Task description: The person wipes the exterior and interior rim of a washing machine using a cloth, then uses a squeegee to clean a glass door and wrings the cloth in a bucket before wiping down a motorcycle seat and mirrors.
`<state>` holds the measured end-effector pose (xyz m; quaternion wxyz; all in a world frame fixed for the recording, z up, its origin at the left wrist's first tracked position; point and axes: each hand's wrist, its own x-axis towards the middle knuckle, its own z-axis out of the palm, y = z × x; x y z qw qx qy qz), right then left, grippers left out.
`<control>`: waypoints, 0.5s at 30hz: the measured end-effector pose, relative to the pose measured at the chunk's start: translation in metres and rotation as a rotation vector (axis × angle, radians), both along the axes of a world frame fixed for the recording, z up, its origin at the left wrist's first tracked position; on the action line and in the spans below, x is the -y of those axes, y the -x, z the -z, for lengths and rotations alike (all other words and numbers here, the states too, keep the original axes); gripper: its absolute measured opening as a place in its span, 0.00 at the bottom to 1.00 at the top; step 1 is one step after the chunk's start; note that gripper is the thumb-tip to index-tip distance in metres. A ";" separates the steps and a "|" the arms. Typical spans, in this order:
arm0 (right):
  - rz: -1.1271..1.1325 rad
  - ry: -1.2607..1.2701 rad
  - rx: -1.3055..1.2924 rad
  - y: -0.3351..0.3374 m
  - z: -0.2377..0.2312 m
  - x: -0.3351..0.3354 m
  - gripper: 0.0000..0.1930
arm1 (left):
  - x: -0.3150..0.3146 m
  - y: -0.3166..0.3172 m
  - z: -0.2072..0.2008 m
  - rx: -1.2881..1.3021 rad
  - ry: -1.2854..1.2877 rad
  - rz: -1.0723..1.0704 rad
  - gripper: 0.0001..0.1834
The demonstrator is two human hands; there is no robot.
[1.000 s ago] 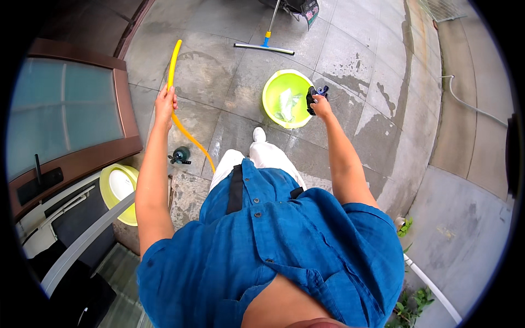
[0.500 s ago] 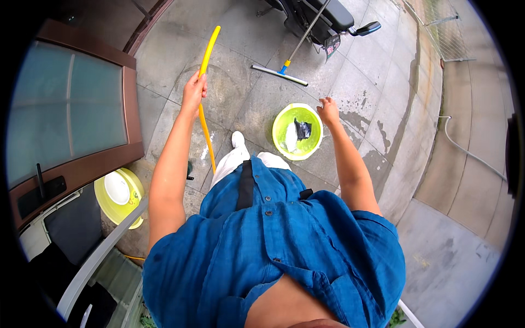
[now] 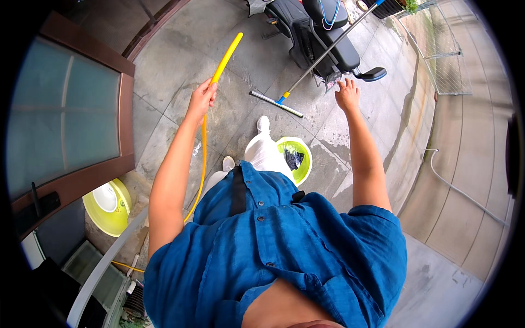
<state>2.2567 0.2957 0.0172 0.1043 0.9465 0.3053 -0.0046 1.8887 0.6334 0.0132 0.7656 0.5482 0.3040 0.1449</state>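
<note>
My left hand (image 3: pixel 203 100) is closed around a yellow hose (image 3: pixel 227 57), whose free end points up and away from me. The rest of the hose hangs down past my leg. Out ahead to the right, my right hand (image 3: pixel 348 95) is held in the air with its fingers apart and nothing in it. Closest to it in the picture are the rear of a black scooter (image 3: pixel 342 50) and a floor squeegee (image 3: pixel 279 104) with a long metal pole leaning on the scooter. A lime-green basin (image 3: pixel 307 164) with dark cloth (image 3: pixel 293 159) inside stands by my legs, partly hidden by them.
To the left is a brown-framed door (image 3: pixel 127 120) with frosted glass. Beside it sits another yellow-green basin (image 3: pixel 106 218) holding a white bowl (image 3: pixel 105 198). Wet patches mark the grey tiles. A wall with a pale hose (image 3: pixel 459 190) runs along the right, near a wire mesh panel (image 3: pixel 451 74).
I have stepped forward, so the basin is now closer to my body and more of the scooter shows. My right hand has moved forward, away from the basin. The hose stays in my left hand.
</note>
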 end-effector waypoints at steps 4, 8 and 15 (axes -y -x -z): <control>-0.053 0.015 0.087 -0.094 0.001 -0.031 0.21 | -0.012 -0.028 0.028 -0.097 0.014 -0.047 0.20; -0.072 0.165 0.108 -0.196 -0.001 -0.066 0.22 | -0.015 -0.069 0.055 -0.224 0.051 -0.068 0.21; -0.146 0.368 0.205 -0.367 0.026 -0.112 0.24 | -0.011 -0.148 0.084 -0.371 0.111 -0.149 0.20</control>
